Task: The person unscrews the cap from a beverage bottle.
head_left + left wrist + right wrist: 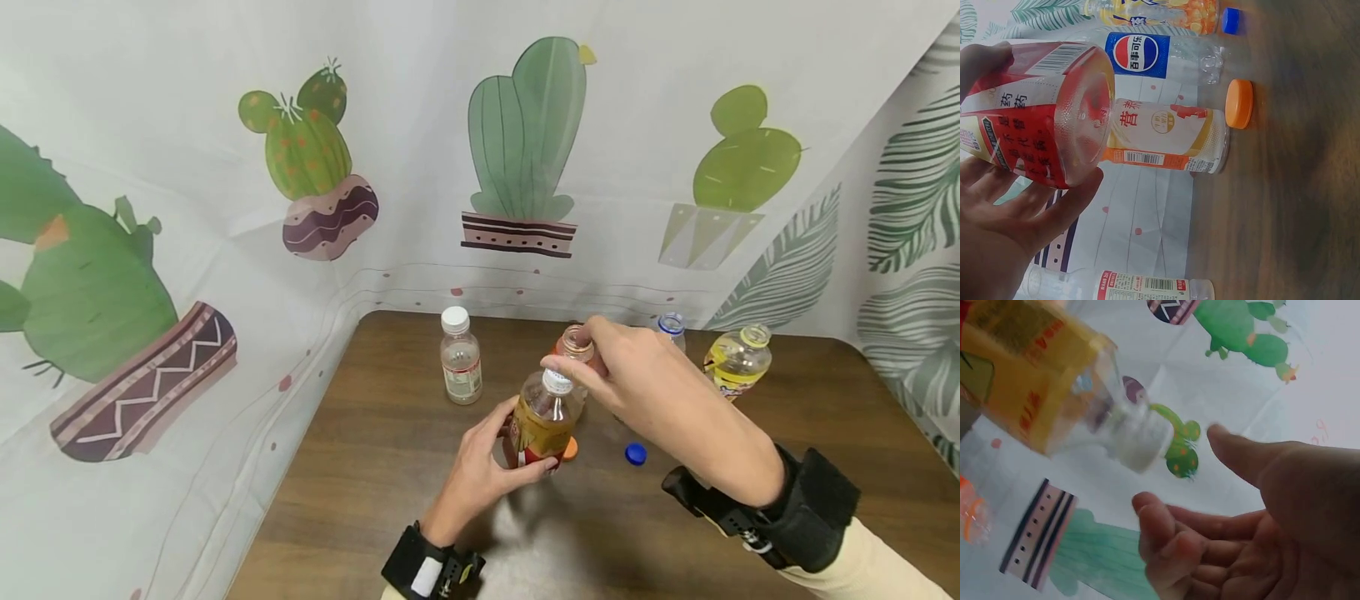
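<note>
My left hand [480, 462] grips the lower part of a clear plastic bottle [543, 429] with a yellow and red label. In the left wrist view its bare underside shows, raised off the table. A white cap [557, 382] sits on the bottle's neck. Close beside that cap is my right hand [637, 371], its thumb spread away from loosely bent fingers. The right wrist view shows a gap between these fingers and the white cap [1141, 440], with nothing held.
Behind stand an uncapped bottle with an orange and white label [1160, 137], a Pepsi bottle [1138, 53] and a yellow-labelled bottle [738, 362]. A white-capped bottle [461, 367] stands left. An orange cap [572, 448] and a blue cap [636, 453] lie on the wooden table [360, 467].
</note>
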`<state>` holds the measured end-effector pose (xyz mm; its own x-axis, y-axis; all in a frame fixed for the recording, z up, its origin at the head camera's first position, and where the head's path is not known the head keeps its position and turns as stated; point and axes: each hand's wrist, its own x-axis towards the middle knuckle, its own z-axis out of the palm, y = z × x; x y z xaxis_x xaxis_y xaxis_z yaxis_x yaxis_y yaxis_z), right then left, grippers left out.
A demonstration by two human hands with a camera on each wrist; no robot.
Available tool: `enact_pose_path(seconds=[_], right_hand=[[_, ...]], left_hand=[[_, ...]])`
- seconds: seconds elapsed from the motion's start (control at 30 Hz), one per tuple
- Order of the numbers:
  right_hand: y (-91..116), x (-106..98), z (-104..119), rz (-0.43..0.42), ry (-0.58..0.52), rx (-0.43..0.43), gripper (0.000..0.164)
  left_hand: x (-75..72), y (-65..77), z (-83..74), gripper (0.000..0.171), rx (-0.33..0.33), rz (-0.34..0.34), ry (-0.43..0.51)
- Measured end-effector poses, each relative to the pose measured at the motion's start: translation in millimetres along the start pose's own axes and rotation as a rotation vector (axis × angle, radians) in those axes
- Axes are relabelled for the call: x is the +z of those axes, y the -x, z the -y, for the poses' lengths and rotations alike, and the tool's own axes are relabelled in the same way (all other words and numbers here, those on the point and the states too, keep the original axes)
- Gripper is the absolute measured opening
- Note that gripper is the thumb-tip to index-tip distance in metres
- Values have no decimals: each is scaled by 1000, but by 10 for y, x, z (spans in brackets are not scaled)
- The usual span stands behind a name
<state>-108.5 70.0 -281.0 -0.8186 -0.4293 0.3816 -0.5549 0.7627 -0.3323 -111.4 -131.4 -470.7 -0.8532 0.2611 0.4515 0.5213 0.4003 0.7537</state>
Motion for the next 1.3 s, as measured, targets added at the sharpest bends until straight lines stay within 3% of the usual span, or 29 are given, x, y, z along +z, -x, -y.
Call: enact_pose_path(seconds=[0.13, 0.33, 0.5, 0.83, 1.07, 1.13, 1.2, 1.3], right_hand=[[1, 99, 21, 41, 25, 23, 35], [-6, 210, 7, 23, 7, 6, 28], [-25, 187, -20, 42, -11, -19, 25], [-48, 3, -33, 116, -2, -123, 18], [-28, 3, -91, 137, -31, -240, 16], [-21, -10, -113, 154, -44, -238, 24], [-16, -76, -125, 159, -50, -203, 42], [-11, -241, -96, 79, -22, -142, 59]], left_hand=[[6, -7, -4, 74, 1, -5, -8], [18, -12, -10, 72, -26, -2, 1], [15, -22, -19, 74, -32, 12, 8], [-53, -90, -63, 76, 32, 6, -5], [-60, -86, -56, 75, 20, 33, 10], [-51, -77, -47, 74, 3, 46, 32], [-42, -68, -44, 74, -13, 51, 51], [-34, -64, -41, 73, -18, 40, 65]])
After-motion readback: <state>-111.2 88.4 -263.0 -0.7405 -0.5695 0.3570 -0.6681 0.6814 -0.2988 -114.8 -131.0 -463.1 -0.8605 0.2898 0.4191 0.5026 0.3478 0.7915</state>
